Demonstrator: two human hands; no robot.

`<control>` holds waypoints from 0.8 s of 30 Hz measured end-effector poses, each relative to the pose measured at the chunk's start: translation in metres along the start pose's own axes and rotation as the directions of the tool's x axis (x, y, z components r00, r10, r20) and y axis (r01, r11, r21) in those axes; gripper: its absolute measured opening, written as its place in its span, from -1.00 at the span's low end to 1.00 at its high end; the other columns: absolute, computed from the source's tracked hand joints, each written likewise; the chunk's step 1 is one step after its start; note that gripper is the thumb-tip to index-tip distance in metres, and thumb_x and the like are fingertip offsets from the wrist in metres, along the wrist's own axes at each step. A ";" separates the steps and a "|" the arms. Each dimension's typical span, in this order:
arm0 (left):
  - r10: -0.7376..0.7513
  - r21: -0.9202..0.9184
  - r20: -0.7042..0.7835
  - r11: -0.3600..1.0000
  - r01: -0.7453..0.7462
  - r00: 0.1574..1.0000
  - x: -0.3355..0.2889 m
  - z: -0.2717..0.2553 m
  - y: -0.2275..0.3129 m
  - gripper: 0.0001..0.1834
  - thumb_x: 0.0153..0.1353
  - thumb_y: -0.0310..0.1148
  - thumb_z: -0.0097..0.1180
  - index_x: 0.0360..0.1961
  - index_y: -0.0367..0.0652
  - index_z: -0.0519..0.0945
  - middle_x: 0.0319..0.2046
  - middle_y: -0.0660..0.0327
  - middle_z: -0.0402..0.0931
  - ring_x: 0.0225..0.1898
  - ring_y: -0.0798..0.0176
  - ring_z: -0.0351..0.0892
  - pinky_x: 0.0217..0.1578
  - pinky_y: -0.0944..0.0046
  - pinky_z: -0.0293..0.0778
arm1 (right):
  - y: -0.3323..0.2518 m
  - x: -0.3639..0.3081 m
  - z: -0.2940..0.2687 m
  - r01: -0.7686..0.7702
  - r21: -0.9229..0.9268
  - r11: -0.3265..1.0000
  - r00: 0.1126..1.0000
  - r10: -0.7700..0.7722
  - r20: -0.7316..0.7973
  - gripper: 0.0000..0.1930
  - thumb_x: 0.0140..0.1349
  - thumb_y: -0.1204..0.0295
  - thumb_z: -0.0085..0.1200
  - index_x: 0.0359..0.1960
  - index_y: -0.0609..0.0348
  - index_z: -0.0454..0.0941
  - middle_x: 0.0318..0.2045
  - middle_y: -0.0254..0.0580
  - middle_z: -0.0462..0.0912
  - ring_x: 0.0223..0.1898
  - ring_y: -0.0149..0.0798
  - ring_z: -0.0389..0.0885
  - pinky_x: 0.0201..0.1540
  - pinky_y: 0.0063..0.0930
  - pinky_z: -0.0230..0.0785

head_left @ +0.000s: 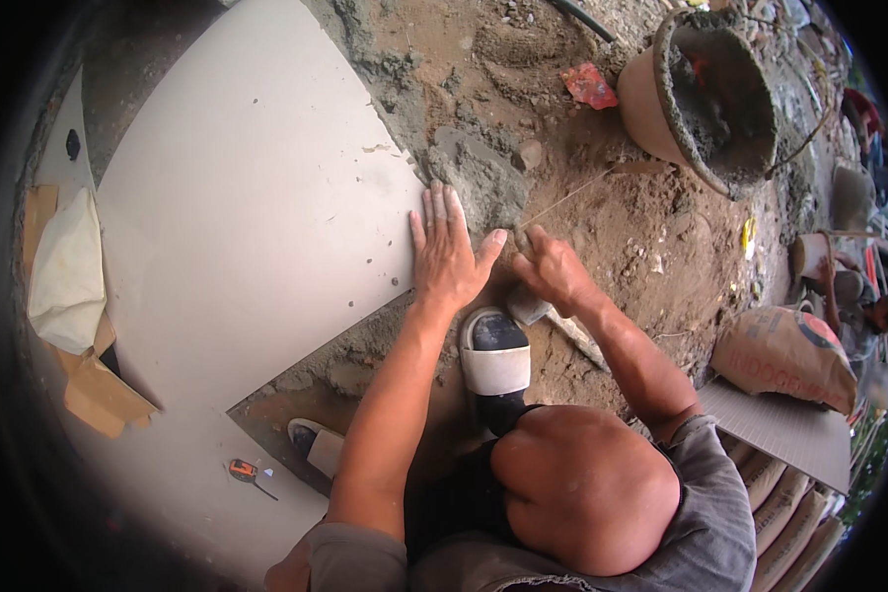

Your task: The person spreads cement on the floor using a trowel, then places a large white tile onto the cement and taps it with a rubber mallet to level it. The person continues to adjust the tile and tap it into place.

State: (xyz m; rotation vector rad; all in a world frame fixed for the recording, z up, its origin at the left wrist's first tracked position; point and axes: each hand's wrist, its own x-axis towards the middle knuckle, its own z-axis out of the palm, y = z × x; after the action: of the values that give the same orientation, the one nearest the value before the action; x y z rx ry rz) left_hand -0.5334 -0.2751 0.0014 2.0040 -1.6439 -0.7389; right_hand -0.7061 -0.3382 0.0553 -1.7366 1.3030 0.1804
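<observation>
My left hand (pixel 448 259) lies flat with fingers stretched and thumb spread at the right edge of a large white tile (pixel 237 197). Grey smears mark its fingertips. My right hand (pixel 555 268) is closed beside it, low over the dirt. At its fingertips is a small greyish piece that I cannot make out. A thin pale line (pixel 568 197) runs from there to a brown stick-like piece (pixel 643 169). Below the right hand lies a mallet (pixel 531 304), partly hidden, with a pale handle. Wet grey mortar (pixel 476 178) spreads along the tile's edge.
A mortar-caked bucket (pixel 651 109) leans at the upper right. A cement bag (pixel 784 355) rests on a grey board (pixel 789 434) at the right. Torn cardboard (pixel 104 400) and an orange tape measure (pixel 243 471) lie left. Another person (pixel 844 286) is at the far right.
</observation>
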 end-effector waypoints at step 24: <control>-0.677 -0.648 -0.247 0.647 0.402 0.693 -0.116 -0.238 -0.121 -0.10 0.40 0.28 -0.60 0.40 -0.36 0.04 0.34 -0.08 0.20 0.39 0.02 0.14 0.39 0.03 -0.11 | -0.032 -0.090 0.061 0.655 -0.238 0.717 0.744 -0.557 0.369 -0.74 0.19 0.28 0.08 -0.17 0.13 0.43 -0.34 -0.11 0.57 -0.40 0.01 0.63 -0.32 -0.15 0.51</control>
State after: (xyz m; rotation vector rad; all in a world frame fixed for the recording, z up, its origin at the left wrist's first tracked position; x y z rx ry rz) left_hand -0.3054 -0.1371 0.1195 2.0150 -0.4111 -0.7296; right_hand -0.6943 -0.2314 0.0932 -2.2716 0.4457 0.2689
